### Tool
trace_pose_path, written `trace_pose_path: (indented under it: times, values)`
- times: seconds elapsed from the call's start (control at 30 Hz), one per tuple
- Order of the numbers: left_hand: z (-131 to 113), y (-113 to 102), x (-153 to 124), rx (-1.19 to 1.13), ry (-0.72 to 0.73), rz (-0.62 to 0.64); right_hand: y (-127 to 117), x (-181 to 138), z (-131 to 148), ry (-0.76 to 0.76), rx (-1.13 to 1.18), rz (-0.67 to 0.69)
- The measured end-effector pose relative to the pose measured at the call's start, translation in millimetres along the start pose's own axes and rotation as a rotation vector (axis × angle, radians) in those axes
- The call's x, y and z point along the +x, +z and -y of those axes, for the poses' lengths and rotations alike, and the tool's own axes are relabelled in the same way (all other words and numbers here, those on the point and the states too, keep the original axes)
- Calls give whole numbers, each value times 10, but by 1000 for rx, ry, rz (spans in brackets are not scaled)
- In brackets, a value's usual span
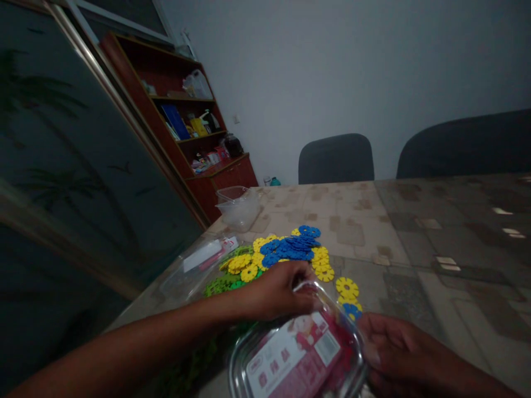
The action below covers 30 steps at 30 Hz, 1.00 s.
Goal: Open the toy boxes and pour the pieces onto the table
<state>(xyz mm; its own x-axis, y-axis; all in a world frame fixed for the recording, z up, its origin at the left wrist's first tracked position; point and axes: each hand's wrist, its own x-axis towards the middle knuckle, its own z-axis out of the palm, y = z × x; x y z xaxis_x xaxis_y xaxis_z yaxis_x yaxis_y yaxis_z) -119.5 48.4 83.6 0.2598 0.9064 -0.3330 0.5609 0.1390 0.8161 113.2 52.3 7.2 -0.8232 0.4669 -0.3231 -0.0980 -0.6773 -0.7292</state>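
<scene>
My left hand (pixel 281 291) grips the far rim of a clear plastic container (pixel 296 354) with a pink and white label, fingers curled over its edge. My right hand (pixel 392 345) holds the container's right side, fingers pressed against it. The container is tilted near the table's front edge. Just beyond it lies a pile of flat flower-shaped plastic pieces: blue ones (pixel 294 247), yellow ones (pixel 249 265) and green ones (pixel 222 284). A few yellow and blue pieces (pixel 347 293) lie beside the container.
A clear lid with a label (pixel 199 265) lies left of the pile. An open clear tub (pixel 238 207) stands at the table's far left corner. Two dark chairs (pixel 336 159) stand behind the patterned table (pixel 415 243). A wooden shelf (pixel 186 121) is at the left.
</scene>
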Motion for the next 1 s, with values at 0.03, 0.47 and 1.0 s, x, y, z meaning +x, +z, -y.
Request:
trace_pose_path:
  times: [0.03,0.47,1.0]
  values:
    - [23,-10,-49,-22,22,-75,-20,-7,-14,0,15,20]
    - [3,212,-234,-138,-133,-67,279,226,431,-71,-445,10]
    - [5,207,-100,103,-170,150,307,267,341,21,-291,101]
